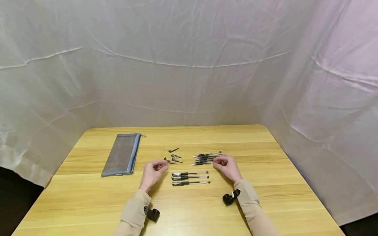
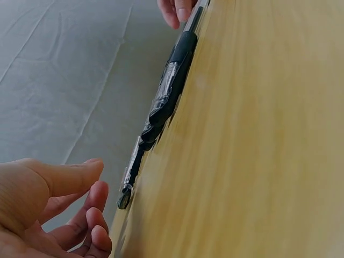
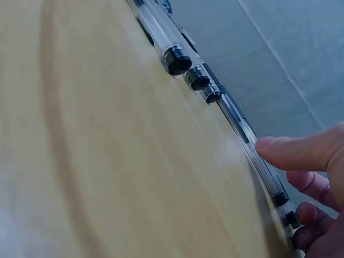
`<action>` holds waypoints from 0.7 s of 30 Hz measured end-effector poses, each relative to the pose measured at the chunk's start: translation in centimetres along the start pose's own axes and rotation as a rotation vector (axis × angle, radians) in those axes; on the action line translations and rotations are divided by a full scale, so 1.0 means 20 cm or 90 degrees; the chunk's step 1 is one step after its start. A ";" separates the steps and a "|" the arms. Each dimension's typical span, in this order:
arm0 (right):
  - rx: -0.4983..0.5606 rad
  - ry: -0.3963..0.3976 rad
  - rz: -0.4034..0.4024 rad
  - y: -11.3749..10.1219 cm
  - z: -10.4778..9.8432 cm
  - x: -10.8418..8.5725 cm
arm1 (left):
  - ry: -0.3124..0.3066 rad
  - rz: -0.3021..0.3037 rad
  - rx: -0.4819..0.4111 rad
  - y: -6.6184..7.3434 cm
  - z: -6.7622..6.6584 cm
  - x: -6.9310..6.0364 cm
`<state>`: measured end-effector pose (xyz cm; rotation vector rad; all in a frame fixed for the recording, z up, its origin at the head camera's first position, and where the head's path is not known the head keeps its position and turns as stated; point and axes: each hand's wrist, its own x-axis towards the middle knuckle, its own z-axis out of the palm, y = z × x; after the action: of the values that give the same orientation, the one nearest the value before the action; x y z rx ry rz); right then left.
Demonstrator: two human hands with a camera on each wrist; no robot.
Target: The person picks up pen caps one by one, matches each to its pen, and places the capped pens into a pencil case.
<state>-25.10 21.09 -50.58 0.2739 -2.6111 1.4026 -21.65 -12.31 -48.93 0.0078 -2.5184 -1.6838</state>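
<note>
My left hand [image 1: 155, 173] hovers beside several loose pen caps [image 1: 173, 150], its fingertips close to the nearest one. In the left wrist view the thumb and loosely bent fingers [image 2: 95, 196] show nothing between them. My right hand [image 1: 228, 167] is at the back ends of several uncapped gel pens [image 1: 201, 163], which lie in a bunch with tips pointing left. Its thumb and fingers stand apart in the right wrist view, beside a clear pen barrel [image 3: 244, 131]; whether they touch it is hard to tell. Between the hands, three capped gel pens [image 1: 185, 178] lie in parallel.
A flat grey mesh pouch [image 1: 121, 154] with blue edging and a zip lies to the left on the wooden table [image 1: 189, 213]. Pale cloth [image 1: 183, 88] hangs behind and on both sides. Each wrist carries a small black camera [image 1: 153, 214].
</note>
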 end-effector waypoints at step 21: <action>-0.024 -0.017 0.018 -0.02 0.02 0.02 | 0.011 -0.022 -0.025 -0.01 -0.02 0.00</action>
<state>-25.34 20.54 -50.50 0.2530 -2.6701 1.3667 -21.71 -12.71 -49.05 0.0632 -2.4859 -1.7384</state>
